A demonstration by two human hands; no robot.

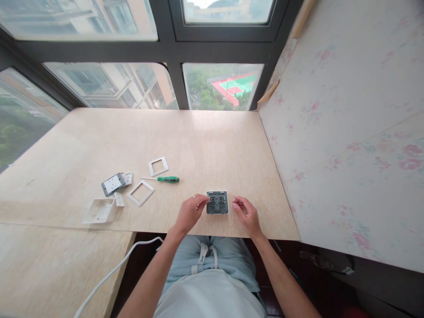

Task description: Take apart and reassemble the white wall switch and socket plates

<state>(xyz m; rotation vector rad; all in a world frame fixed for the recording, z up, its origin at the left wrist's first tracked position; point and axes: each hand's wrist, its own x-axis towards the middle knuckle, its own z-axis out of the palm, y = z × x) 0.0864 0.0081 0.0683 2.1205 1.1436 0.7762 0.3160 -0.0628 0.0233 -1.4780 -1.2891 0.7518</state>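
A camera worn on the head looks forward and steeply down past the wearer's shirt (208,296) and lap (212,251), both close to the lens, onto a pale surface (212,141). From above the near edge, the wide view takes in both far corners, with the left hand (191,211) and right hand (247,214) below its center. It reaches windows (112,84) beyond the far edge and a floral wall (344,132) along the right edge.

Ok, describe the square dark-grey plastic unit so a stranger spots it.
Below the dark-framed window lies a beige tabletop. Near its front edge, between the bare left hand and right hand, is the square unit, its dark-grey face white-rimmed, unlike the hollow white rectangular frames.
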